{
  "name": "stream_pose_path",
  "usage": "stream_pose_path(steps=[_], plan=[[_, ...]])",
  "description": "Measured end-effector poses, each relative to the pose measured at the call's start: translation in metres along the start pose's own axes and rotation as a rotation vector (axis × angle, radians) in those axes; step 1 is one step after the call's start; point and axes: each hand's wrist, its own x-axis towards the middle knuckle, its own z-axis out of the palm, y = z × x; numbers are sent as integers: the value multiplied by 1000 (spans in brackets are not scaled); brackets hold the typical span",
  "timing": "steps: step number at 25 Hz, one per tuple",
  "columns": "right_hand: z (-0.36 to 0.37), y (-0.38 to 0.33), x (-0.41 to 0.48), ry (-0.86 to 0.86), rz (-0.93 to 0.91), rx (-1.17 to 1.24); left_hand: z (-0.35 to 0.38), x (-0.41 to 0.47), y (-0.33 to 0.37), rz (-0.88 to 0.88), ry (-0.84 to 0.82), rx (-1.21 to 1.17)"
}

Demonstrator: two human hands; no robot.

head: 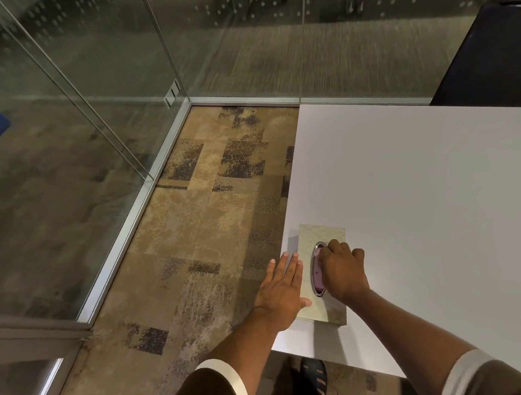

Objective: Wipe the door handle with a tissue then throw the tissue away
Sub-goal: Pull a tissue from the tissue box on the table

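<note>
Dark sleeves with white cuffs (233, 386) frame the bottom of the view, and between them, below the tabletop edge, a foot in a dark sandal (314, 377) stands on the carpet. Just beyond the arms are the two hands. The left hand (283, 287) lies flat and released, fingers straight, on the left side of the tissue box (327, 235), and seems to steady it. The right hand (343, 272) is curled over the oval opening (317, 274) in the top of the box, its fingertips bent down into the opening; I judge that it is pinching a tissue, but the tissue itself is hidden under the fingers, so I cannot tell if it is already gripped. Something purplish shows inside the opening.

The box stands at the near left corner of the white tabletop (423, 184), under both hands. Left of the left hand is patterned brown carpet (209, 201). Farther away, glass walls (87, 70) with a metal frame close the room, and a dark chair (491, 54) stands far to the right.

No door handle and no bin are visible. The task is at its very beginning: the tissue is not yet out, and wiping and throwing away are both left.
</note>
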Motion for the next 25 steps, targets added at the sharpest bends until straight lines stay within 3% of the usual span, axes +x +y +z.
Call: stream_pose_path(steps=[6, 13, 15, 18, 21, 25], plan=[[-6, 12, -13, 113, 152, 302, 5, 3, -1, 2, 8, 3], [-3, 35, -41, 252, 183, 570, 6, 5, 0, -3, 5, -7], [-4, 34, -37, 291, 63, 519, 3, 4, 1, -3, 4, 2], [-1, 26, -27, 177, -158, 325, -2, 3, 5, 32, 3, 10], [6, 17, -22, 40, -169, 217, -2, 0, 10, 72, 17, 27], [5, 16, -24, 68, -136, 260, -3, 0, 12, 70, 12, 40]])
